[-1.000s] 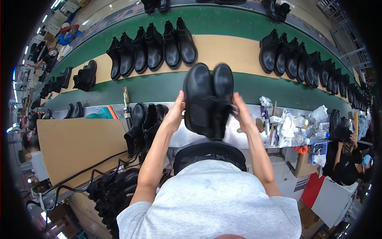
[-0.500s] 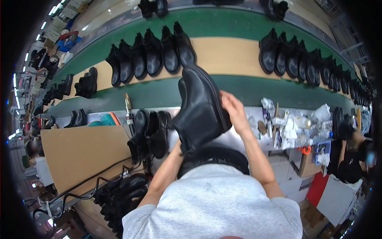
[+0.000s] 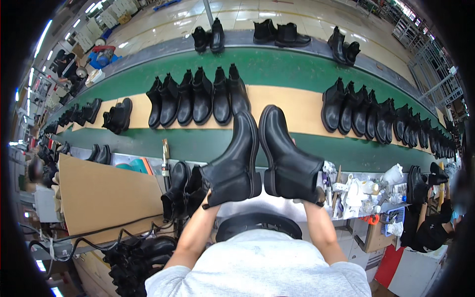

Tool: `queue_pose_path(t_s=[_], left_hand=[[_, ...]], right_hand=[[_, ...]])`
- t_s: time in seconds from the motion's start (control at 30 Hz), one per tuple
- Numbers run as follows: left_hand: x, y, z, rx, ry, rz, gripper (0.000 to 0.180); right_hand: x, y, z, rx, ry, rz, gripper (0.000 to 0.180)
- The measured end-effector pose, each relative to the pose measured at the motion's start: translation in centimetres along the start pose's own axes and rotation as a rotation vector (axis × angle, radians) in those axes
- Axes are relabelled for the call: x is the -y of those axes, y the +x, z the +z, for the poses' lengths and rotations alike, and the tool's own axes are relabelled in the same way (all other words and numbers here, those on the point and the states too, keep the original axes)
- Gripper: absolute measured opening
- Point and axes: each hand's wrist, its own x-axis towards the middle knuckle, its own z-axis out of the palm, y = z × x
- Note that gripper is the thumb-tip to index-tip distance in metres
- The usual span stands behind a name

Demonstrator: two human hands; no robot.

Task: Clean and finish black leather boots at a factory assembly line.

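Observation:
Two black leather ankle boots are held up side by side in front of me, toes pointing away and soles turned toward each other. My left hand (image 3: 207,197), mostly hidden, holds the left boot (image 3: 231,166) from its shaft end. On the other side, the right boot (image 3: 289,161) is held by my right hand (image 3: 294,141), of which only a bit of finger shows beyond the upper. The boots' heels sit close together, with a narrow gap between the soles. Both hands seem closed on the boots, though most fingers are out of sight.
Rows of black boots (image 3: 202,99) stand on tan board (image 3: 277,104) along a green conveyor (image 3: 217,143). More boots (image 3: 175,188) and a brush (image 3: 166,156) are left on the bench. Bottles and crumpled wrapping (image 3: 356,193) lie right. A cardboard sheet (image 3: 106,193) stands left; a co-worker (image 3: 435,230) is far right.
The two boots, overlapping and tilted before, are now apart and sole to sole. My right hand has gone from the sole's edge to behind the right boot. The view has tilted up.

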Motion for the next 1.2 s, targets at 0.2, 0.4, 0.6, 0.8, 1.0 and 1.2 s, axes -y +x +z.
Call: queue_pose_path(t_s=[0.2,0.4,0.6,0.8,1.0,1.2], left_hand=[[1.2,-2.6,-0.9,0.037,0.058,-0.052,0.049],[-1.7,3.3,1.2,0.099,0.054,0.149,0.049],[-13.6,18.2,6.2,0.161,0.009,0.618,0.05],[-19.5,22.6,8.9,0.195,0.022,0.816,0.05],[-24.5,26.1,10.2,0.202,0.059,0.968,0.051],[-27.1,27.1,10.9,0.204,0.099,1.059,0.051]], right_hand=[[-0.4,-0.7,-1.5,-0.093,0.0,0.006,0.057],[4.8,2.0,2.4,0.006,-0.104,-0.126,0.057],[16.5,6.7,14.6,0.315,-0.291,-0.406,0.057],[21.4,6.7,20.2,0.409,-0.37,-0.543,0.057],[24.8,7.4,24.6,0.478,-0.424,-0.637,0.057],[26.4,7.3,26.7,0.498,-0.467,-0.7,0.057]])
